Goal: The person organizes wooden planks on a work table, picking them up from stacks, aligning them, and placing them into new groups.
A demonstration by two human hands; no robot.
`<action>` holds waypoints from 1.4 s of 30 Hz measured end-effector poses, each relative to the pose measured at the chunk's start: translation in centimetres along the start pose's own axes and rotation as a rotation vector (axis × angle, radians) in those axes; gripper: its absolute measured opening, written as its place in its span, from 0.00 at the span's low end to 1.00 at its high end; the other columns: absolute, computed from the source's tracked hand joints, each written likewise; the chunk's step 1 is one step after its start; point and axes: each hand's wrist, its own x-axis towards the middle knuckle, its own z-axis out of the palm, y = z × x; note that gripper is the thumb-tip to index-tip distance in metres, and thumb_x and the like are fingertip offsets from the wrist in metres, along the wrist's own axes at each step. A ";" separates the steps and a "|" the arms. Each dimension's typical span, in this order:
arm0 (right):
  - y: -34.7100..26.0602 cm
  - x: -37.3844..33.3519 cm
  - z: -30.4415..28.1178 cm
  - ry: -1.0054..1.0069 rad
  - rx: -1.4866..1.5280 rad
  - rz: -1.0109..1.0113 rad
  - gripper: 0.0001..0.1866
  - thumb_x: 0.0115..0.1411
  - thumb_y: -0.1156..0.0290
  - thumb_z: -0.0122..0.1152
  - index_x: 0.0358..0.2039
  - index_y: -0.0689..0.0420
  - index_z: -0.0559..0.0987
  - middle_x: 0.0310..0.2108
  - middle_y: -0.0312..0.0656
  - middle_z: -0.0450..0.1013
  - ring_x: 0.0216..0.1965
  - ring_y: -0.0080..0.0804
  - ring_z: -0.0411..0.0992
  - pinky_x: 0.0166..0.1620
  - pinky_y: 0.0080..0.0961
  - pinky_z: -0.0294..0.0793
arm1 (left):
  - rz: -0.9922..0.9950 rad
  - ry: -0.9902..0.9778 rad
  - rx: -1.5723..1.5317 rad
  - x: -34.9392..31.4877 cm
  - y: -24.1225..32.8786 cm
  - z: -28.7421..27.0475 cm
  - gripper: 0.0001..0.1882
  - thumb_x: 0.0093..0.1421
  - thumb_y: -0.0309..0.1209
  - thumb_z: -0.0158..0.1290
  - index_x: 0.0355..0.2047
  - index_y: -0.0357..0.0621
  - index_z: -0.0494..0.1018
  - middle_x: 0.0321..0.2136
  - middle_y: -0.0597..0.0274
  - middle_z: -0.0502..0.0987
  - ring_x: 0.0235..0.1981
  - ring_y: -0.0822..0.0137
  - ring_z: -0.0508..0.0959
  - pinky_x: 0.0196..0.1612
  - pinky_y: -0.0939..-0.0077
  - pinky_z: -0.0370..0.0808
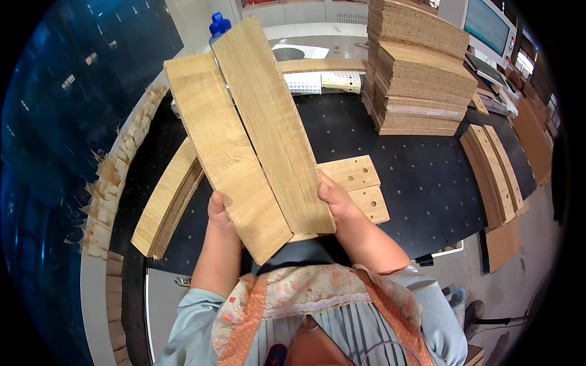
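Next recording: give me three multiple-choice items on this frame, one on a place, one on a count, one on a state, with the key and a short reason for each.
1. Where does the tall stack of boards stand?
A. far right of the black table
B. on the floor
C. at the table's left edge

2. How many wooden planks are held up?
A. one
B. two
C. four

3. How are the planks held?
A. lying flat on the table
B. raised, gripped at their near ends
C. clamped in a vice

Key: 1 A, it rises at the far right of the black table. 2 B, two long planks show side by side. 3 B, the left hand and right hand grip the near ends above the table.
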 end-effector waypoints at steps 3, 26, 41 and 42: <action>-0.3 -0.1 0.1 0.005 -0.055 -0.016 0.44 0.55 0.46 0.56 0.60 0.62 0.51 0.57 0.47 0.58 0.56 0.33 0.60 0.56 0.31 0.60 | 0.013 -0.015 0.087 0.0 -0.1 -0.2 0.52 0.42 0.62 0.56 0.60 0.43 0.52 0.55 0.50 0.61 0.55 0.54 0.64 0.54 0.55 0.67; 1.1 0.6 5.3 0.230 -1.086 -0.330 0.21 0.52 0.71 0.60 0.47 0.59 0.70 0.48 0.46 0.64 0.51 0.36 0.63 0.52 0.31 0.63 | 0.224 -0.328 -0.360 0.6 -0.2 -3.4 0.51 0.41 0.44 0.64 0.58 0.32 0.49 0.52 0.40 0.62 0.51 0.48 0.68 0.52 0.53 0.70; 2.0 0.2 2.7 0.252 -0.932 -0.234 0.10 0.55 0.74 0.57 0.38 0.60 0.74 0.38 0.40 0.70 0.41 0.27 0.69 0.43 0.22 0.68 | 0.127 -0.317 -0.185 -0.9 1.4 -3.9 0.53 0.35 0.44 0.67 0.57 0.33 0.52 0.48 0.39 0.63 0.48 0.48 0.69 0.48 0.56 0.72; 2.0 0.2 2.4 0.260 -0.935 -0.240 0.10 0.55 0.74 0.56 0.38 0.61 0.74 0.37 0.40 0.70 0.40 0.27 0.69 0.42 0.22 0.68 | 0.127 -0.296 -0.146 -1.0 1.9 -4.0 0.53 0.35 0.44 0.67 0.57 0.33 0.52 0.48 0.39 0.63 0.48 0.48 0.70 0.47 0.56 0.73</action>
